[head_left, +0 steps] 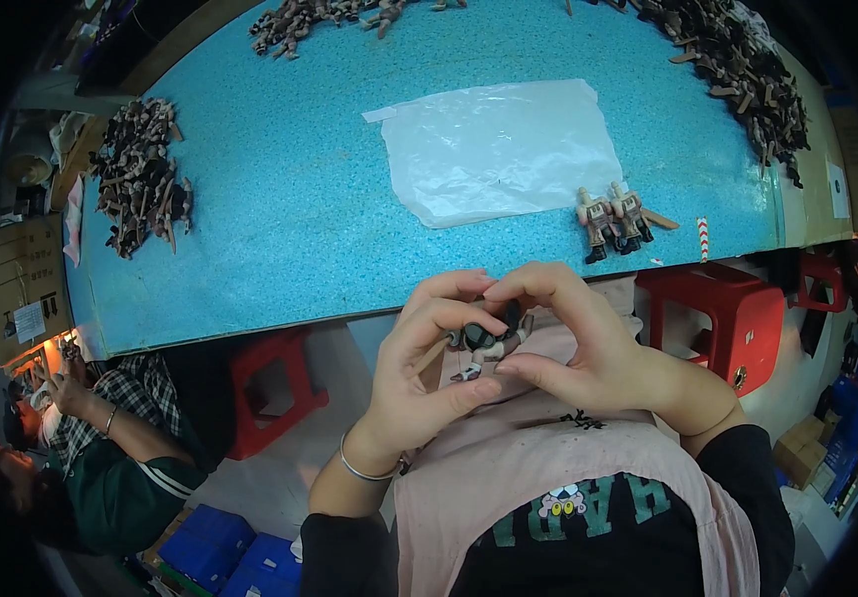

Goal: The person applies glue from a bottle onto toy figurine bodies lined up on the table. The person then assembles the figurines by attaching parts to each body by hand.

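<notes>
My left hand [427, 370] and my right hand [576, 340] meet over my lap, just below the near edge of the blue table [280, 209]. Together they pinch a small toy figure [486, 343] with dark and pale parts; fingers hide much of it. A thin stick pokes out of it toward my left palm. Two finished toy figures [613, 219] lie side by side on the table above my right hand, next to a clear plastic bag [501, 147] spread flat.
Heaps of brown figure parts lie at the table's left [140, 189], top middle [320, 18] and top right [743, 70]. Red stools [738, 313] [275, 383] stand beneath. Another person in a checked shirt [101, 438] sits at lower left. Blue crates [220, 547] are on the floor.
</notes>
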Demonstrator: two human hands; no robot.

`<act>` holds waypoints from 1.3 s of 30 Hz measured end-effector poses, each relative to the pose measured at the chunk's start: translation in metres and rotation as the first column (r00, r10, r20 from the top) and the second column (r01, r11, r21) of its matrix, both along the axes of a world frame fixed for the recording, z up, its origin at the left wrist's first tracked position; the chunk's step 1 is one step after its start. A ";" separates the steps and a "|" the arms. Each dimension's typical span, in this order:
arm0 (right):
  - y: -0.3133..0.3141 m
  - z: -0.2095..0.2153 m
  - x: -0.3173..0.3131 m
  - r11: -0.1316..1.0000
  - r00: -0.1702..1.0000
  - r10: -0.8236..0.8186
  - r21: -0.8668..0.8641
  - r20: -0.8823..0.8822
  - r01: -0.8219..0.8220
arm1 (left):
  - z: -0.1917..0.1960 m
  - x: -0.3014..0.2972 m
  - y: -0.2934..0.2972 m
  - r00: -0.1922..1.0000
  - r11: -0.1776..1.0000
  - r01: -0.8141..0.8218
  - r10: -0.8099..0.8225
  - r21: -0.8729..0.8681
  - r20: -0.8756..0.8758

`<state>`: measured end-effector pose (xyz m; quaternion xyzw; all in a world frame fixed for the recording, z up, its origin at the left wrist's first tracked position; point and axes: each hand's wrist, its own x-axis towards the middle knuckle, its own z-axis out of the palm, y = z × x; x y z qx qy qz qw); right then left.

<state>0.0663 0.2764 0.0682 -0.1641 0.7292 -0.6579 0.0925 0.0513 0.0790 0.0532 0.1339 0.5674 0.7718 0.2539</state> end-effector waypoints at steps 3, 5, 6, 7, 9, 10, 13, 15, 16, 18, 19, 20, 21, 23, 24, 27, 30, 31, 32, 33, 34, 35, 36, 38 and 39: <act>0.001 0.002 -0.003 0.999 1.000 0.018 0.050 -0.026 -0.017 | -0.004 0.000 0.001 0.998 0.999 -0.036 0.037 0.019 -0.051; 0.001 0.004 -0.004 0.999 0.999 0.028 0.041 0.020 -0.028 | -0.004 -0.001 0.002 0.997 0.999 -0.053 0.053 0.011 -0.049; 0.000 0.005 -0.004 0.999 1.000 0.027 0.045 0.013 -0.027 | -0.004 -0.002 0.002 0.997 0.999 -0.052 0.052 0.015 -0.055; -0.001 0.003 -0.005 0.999 1.000 0.011 0.040 -0.011 -0.010 | -0.004 -0.003 0.002 0.995 0.998 -0.058 0.058 -0.002 -0.084; 0.001 0.003 -0.010 0.999 0.999 -0.004 0.041 -0.054 0.006 | -0.004 -0.004 0.000 0.989 0.998 -0.066 0.064 -0.011 -0.130; 0.004 0.002 -0.016 0.998 0.997 0.009 0.063 -0.071 -0.005 | -0.005 -0.005 -0.001 0.991 0.997 -0.078 0.076 -0.018 -0.110; 0.019 0.006 -0.050 0.989 0.990 0.021 0.148 -0.141 0.000 | -0.006 -0.009 -0.007 0.988 0.993 -0.110 0.106 -0.032 -0.111; 0.032 0.006 -0.087 0.957 0.953 -0.035 0.266 -0.301 0.120 | -0.010 -0.009 -0.013 0.986 0.988 -0.149 0.146 -0.030 -0.085; 0.035 0.008 -0.108 0.927 0.934 -0.066 0.325 -0.351 0.187 | -0.011 -0.009 -0.015 0.984 0.988 -0.151 0.148 -0.023 -0.095; 0.040 0.010 -0.152 0.845 0.885 -0.103 0.430 -0.454 0.319 | -0.010 -0.011 -0.020 0.979 0.981 -0.192 0.189 -0.029 -0.078; 0.041 0.007 -0.174 0.794 0.856 -0.109 0.474 -0.505 0.380 | -0.009 -0.011 -0.021 0.977 0.980 -0.197 0.194 -0.024 -0.088; 0.041 0.006 -0.192 0.729 0.815 -0.140 0.498 -0.562 0.469 | -0.008 -0.012 -0.022 0.975 0.978 -0.209 0.206 -0.023 -0.087; 0.040 0.004 -0.208 0.657 0.769 -0.166 0.513 -0.617 0.553 | -0.008 -0.013 -0.022 0.972 0.975 -0.221 0.219 -0.024 -0.084; 0.038 -0.004 -0.241 0.560 0.764 -0.215 0.565 -0.608 0.606 | -0.009 -0.015 -0.025 0.969 0.972 -0.232 0.229 -0.023 -0.097; 0.039 -0.006 -0.251 0.458 0.757 -0.268 0.613 -0.596 0.644 | -0.010 -0.015 -0.026 0.966 0.970 -0.242 0.238 -0.029 -0.103; 0.030 -0.001 -0.265 0.296 0.658 0.055 0.641 -0.751 0.708 | -0.013 -0.014 -0.035 0.959 0.960 -0.278 0.276 -0.022 -0.066; 0.041 -0.014 -0.278 0.364 0.483 0.319 0.576 -0.816 0.732 | -0.014 -0.016 -0.038 0.958 0.959 -0.283 0.283 -0.011 -0.037; 0.042 -0.018 -0.280 0.417 0.354 0.445 0.540 -0.823 0.731 | -0.015 -0.017 -0.040 0.957 0.957 -0.289 0.288 -0.013 -0.036; 0.043 -0.022 -0.283 0.381 0.365 0.487 0.569 -0.793 0.729 | -0.015 -0.019 -0.041 0.958 0.959 -0.284 0.283 -0.012 -0.040; 0.045 -0.025 -0.285 0.387 0.362 0.487 0.568 -0.795 0.727 | -0.015 -0.021 -0.042 0.960 0.960 -0.278 0.277 -0.012 -0.045; 0.045 -0.027 -0.286 0.426 0.364 0.481 0.576 -0.797 0.698 | -0.014 -0.022 -0.043 0.957 0.957 -0.288 0.287 -0.018 -0.046; 0.045 -0.028 -0.286 0.466 0.365 0.476 0.581 -0.800 0.667 | -0.013 -0.023 -0.043 0.957 0.959 -0.284 0.283 -0.017 -0.056; 0.046 -0.028 -0.287 0.488 0.367 0.456 0.573 -0.811 0.659 | -0.011 -0.024 -0.044 0.958 0.959 -0.281 0.279 -0.018 -0.068; 0.046 -0.023 -0.282 0.562 0.369 0.388 0.534 -0.844 0.632 | -0.009 -0.027 -0.046 0.943 0.947 -0.313 0.301 -0.067 -0.143; 0.046 -0.018 -0.278 0.612 0.383 0.319 0.497 -0.867 0.615 | -0.006 -0.030 -0.048 0.930 0.940 -0.325 0.298 -0.106 -0.214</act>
